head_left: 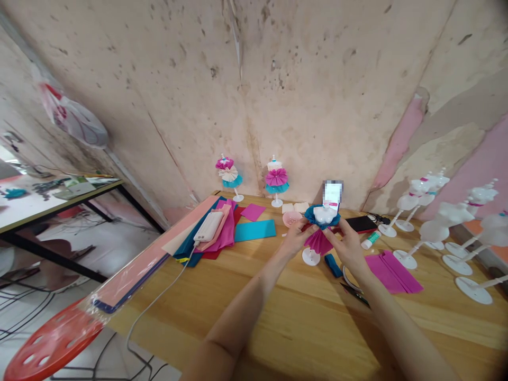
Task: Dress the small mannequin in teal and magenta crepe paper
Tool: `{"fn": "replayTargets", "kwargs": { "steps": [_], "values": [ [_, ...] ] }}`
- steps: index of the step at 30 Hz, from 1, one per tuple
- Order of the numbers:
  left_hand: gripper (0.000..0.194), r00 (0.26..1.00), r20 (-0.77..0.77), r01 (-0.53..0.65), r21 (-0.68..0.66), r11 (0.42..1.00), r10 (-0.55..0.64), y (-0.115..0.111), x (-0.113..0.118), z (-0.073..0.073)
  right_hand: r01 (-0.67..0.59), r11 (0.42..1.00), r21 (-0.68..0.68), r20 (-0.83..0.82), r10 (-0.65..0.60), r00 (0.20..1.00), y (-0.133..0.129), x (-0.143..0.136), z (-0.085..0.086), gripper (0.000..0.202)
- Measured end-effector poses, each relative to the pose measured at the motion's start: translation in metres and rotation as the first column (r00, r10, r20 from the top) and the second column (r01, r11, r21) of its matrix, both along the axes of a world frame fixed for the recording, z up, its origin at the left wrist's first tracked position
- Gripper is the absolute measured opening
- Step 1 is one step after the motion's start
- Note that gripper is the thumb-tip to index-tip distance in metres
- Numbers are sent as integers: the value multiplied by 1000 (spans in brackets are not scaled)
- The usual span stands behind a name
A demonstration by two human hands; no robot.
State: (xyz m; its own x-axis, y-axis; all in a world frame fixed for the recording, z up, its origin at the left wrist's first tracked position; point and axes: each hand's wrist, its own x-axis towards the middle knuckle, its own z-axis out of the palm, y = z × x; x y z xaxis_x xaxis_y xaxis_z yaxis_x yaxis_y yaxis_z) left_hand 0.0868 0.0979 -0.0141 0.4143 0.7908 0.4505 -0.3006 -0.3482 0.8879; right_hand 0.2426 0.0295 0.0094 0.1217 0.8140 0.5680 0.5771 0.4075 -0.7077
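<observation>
A small white mannequin (324, 214) on a round white base stands before me, with a teal paper ruffle (311, 216) around its upper body and a pleated magenta paper skirt (318, 242) below. My left hand (296, 238) pinches the paper at the mannequin's left side. On the other side, my right hand (346, 242) grips the paper with thumb and fingers. Some fingertips are hidden behind the ruffle. Close to my right hand lie a folded teal paper strip (332, 265), scissors (355, 294) and a roll of tape (351, 278), partly covered by my forearm.
Two dressed mannequins (277, 177) stand by the wall. Coloured paper sheets (222, 233) with a white power bank (208, 227) lie left. A lit phone (333, 193) leans behind. Rightward are a glue stick (371, 240), magenta paper (392, 272) and several bare mannequins (433, 231).
</observation>
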Motion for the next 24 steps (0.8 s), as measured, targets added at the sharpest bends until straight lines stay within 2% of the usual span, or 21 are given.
{"fn": "replayTargets", "kwargs": {
  "steps": [6,12,17,24],
  "values": [
    [40,999,-24,-38,36,999,39,1,2,-4,-21,1000,-5,-20,21,1000,-2,0,1,32],
    [39,981,-133,-115,183,976,141,8,2,-13,-16,999,51,-67,19,998,0,4,-6,29],
    [40,977,-149,-118,224,967,154,8,3,-15,14,990,141,-25,-10,1000,4,9,-12,23],
    [38,968,-221,-57,274,960,120,6,-2,-10,-10,983,182,28,5,1000,3,13,-10,21]
  ]
}}
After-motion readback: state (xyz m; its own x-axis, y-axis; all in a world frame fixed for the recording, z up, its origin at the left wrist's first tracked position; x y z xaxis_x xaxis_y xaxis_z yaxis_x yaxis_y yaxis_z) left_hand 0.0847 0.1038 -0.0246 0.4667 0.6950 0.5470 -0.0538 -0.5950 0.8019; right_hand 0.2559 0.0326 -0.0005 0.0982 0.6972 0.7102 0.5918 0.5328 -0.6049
